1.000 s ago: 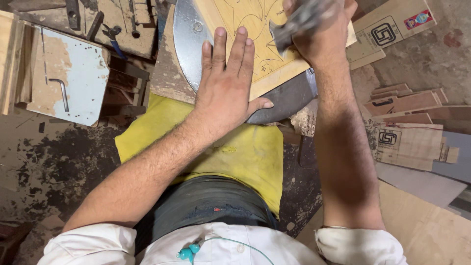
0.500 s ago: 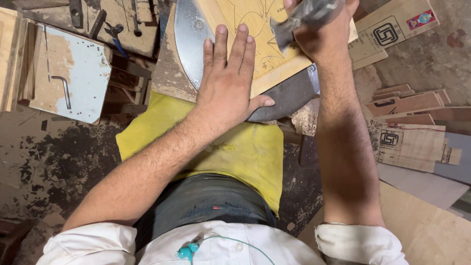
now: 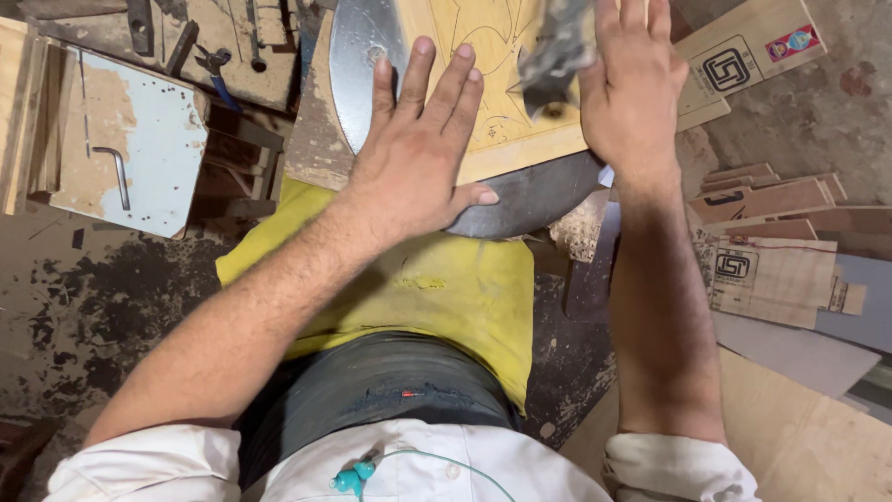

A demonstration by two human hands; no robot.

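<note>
Dusty workshop floor, left hand fingers spread flat on patterned board, right hand gripping grey tool

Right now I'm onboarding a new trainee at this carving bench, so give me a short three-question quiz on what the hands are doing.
1. True or false: the left hand lies flat, fingers spread, on the wooden panel.
2. The right hand is at: A) a blurred grey tool B) the hex key C) the yellow cloth
3. What lies under the panel?

Key: 1 true; 2 A; 3 a round metal disc.
</note>
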